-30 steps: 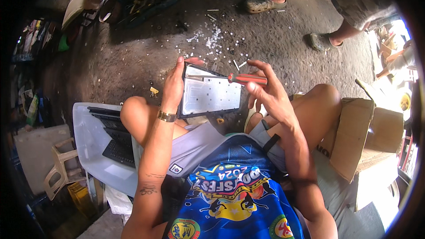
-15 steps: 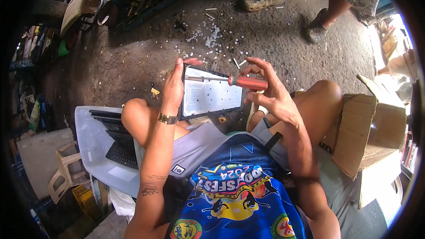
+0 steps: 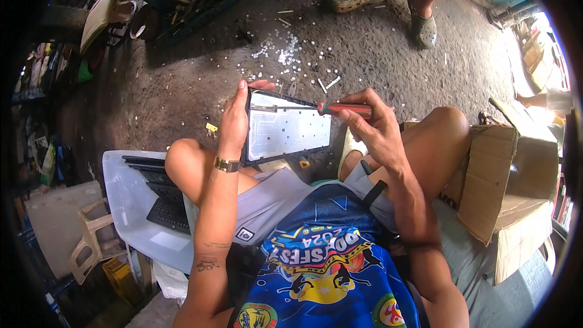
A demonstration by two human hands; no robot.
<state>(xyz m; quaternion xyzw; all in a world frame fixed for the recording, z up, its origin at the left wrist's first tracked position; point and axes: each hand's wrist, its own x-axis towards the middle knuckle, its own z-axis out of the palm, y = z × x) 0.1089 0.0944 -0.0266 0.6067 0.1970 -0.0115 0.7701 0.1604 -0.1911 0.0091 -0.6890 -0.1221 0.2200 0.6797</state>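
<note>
My left hand [image 3: 234, 120] grips the left edge of a black-framed rectangular panel [image 3: 288, 132], held tilted above my lap. Its pale, silvery face is turned up and dotted with small dark marks; it looks like the underside of a keyboard. In my right hand [image 3: 378, 126] is a screwdriver [image 3: 347, 110] with a red and dark handle, pinched between thumb and fingers. The metal shaft lies nearly level over the panel's far part, its end close to my left hand. Whether the tip touches the panel, I cannot tell.
A clear plastic bin [image 3: 124, 197] with black keyboards [image 3: 169, 214] stands left of my knee. Cardboard boxes [image 3: 489, 182] sit at the right. Small white bits [image 3: 285, 54] litter the ground ahead. Another person's feet in clogs [image 3: 424, 29] are at the far right.
My right fingers have closed in around the screwdriver handle, where they were more spread. The panel has barely moved. The other person's foot at the far right has shifted left.
</note>
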